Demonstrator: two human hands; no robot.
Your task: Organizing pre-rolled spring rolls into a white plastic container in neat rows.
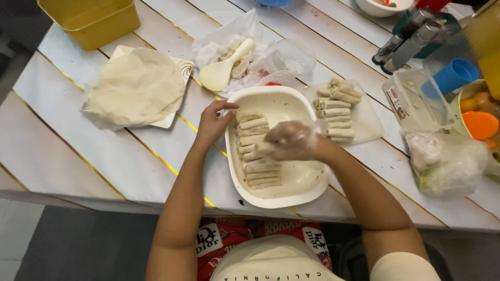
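A white oval dish (291,195) sits in front of me with a row of several pale rolled wrappers (255,161) along its left side. My left hand (212,124) is bare and rests on the dish's left rim, fingers curled over the edge. My right hand (291,140) wears a thin clear plastic glove and presses on a roll (256,151) in the middle of the row. More rolls (337,112) are stacked on a clear sheet just right of the dish.
A stack of flat round wrappers (136,86) lies on a plate at the left. A cream plastic spoon (225,66) rests on crumpled plastic behind the dish. A yellow tub (91,20) stands at the far left; containers, cups and a plastic bag (448,161) crowd the right.
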